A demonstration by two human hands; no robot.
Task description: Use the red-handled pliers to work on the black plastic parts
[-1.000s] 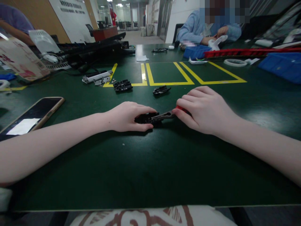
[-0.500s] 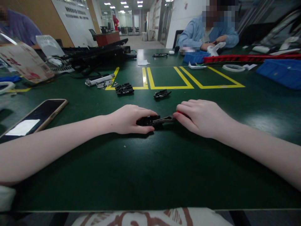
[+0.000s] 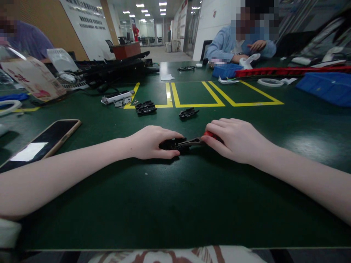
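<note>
My left hand [image 3: 149,141] presses down on a small black plastic part [image 3: 171,144] lying on the green table [image 3: 175,204], with thumb and fingers closed around it. My right hand [image 3: 237,140] grips a tool with a red handle [image 3: 210,134]. The tool's dark metal tip [image 3: 192,141] points left and touches the black part. Most of the handle is hidden under my fingers. Two similar black parts lie farther back: one [image 3: 188,113] just beyond my hands and a pair [image 3: 145,107] by the yellow line.
A phone [image 3: 41,144] lies at the left. A white strip with metal pieces [image 3: 117,97] sits near yellow floor-tape lines [image 3: 197,95]. Blue bins [image 3: 326,87], a red rail [image 3: 290,70] and black equipment [image 3: 109,69] stand farther back. A person in blue [image 3: 236,42] works across the table, another at far left.
Both hands stay on the part and the tool. My view has tilted up slightly, so everything sits a little lower in the picture. The person across raised a hand.
</note>
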